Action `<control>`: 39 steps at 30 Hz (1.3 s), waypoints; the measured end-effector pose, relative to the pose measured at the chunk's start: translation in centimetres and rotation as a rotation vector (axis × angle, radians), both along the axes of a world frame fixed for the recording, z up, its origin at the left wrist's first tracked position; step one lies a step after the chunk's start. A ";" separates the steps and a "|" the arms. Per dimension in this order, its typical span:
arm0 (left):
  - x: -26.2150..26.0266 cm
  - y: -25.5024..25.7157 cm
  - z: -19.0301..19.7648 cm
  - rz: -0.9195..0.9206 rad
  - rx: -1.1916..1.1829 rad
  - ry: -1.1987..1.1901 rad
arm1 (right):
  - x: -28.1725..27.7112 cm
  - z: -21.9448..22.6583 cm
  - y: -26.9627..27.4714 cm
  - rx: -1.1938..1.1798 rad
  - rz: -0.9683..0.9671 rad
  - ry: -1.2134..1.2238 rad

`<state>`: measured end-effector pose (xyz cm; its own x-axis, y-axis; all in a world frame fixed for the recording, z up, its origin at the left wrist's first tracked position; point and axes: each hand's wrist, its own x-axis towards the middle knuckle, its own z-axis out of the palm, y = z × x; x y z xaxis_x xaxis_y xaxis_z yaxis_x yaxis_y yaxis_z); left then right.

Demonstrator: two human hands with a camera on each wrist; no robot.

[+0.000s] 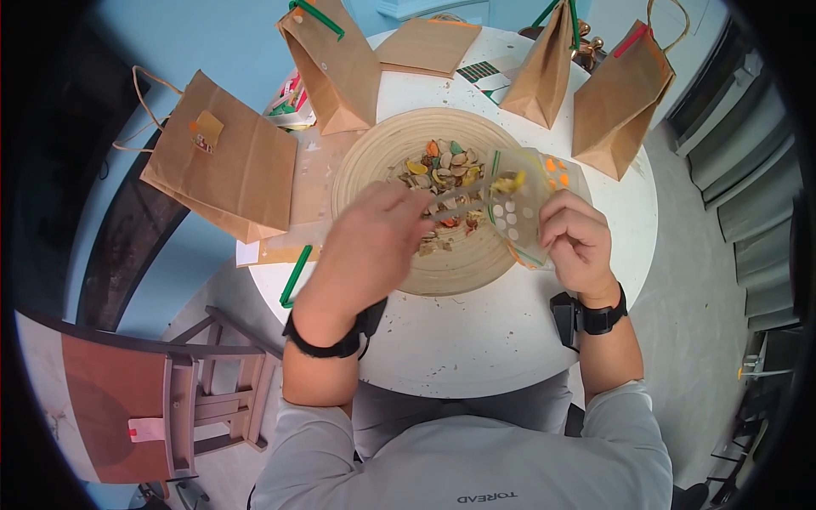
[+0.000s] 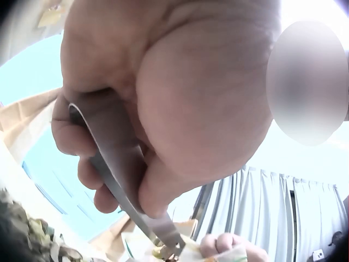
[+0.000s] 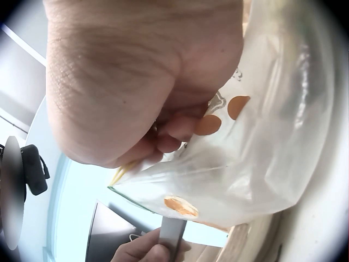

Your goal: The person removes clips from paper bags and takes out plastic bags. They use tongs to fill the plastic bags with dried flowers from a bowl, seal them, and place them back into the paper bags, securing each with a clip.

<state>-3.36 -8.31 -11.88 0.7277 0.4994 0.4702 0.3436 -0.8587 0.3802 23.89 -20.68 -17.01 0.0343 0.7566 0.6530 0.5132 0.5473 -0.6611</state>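
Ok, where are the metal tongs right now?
In the head view, the tongs are in the left hand, over the round tray, tips at the clear bag in the right hand.

We count 4 upright paper bags (image 1: 225, 161), 1 flat bag (image 1: 427, 47), 1 round tray (image 1: 353, 174), 1 clear pouch (image 1: 527, 229), 1 tongs (image 2: 121, 155), 2 hands (image 1: 365, 246).

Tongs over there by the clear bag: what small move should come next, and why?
Probably the left hand should loosen the tongs to let the yellowish bits drop into the clear bag. The bits appear to be at the tongs' tips, which are at the bag, and the right hand grips its edge.
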 end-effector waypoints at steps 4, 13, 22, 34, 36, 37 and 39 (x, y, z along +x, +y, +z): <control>0.3 -0.4 -0.4 -0.031 0.051 -0.007 | 0.1 0.1 0.1 0.067 -0.021 -0.015; -6.5 4.9 -0.4 0.518 -0.184 0.264 | 0.5 -0.2 0.0 0.102 -0.125 0.074; -4.8 3.3 -0.8 0.273 -0.237 0.341 | 0.7 -0.4 0.1 0.092 -0.110 0.072; -7.5 3.9 0.2 0.086 -0.335 0.080 | 0.7 -0.4 0.1 0.095 -0.113 0.066; -8.0 3.6 0.7 -0.014 -0.325 0.149 | 0.7 -0.3 0.1 0.100 -0.119 0.057; -8.0 3.7 0.5 -0.002 -0.312 0.174 | 0.7 -0.2 0.2 0.103 -0.121 0.051; -7.9 4.0 -0.6 0.022 -0.291 0.224 | 0.7 -0.2 0.1 0.105 -0.125 0.041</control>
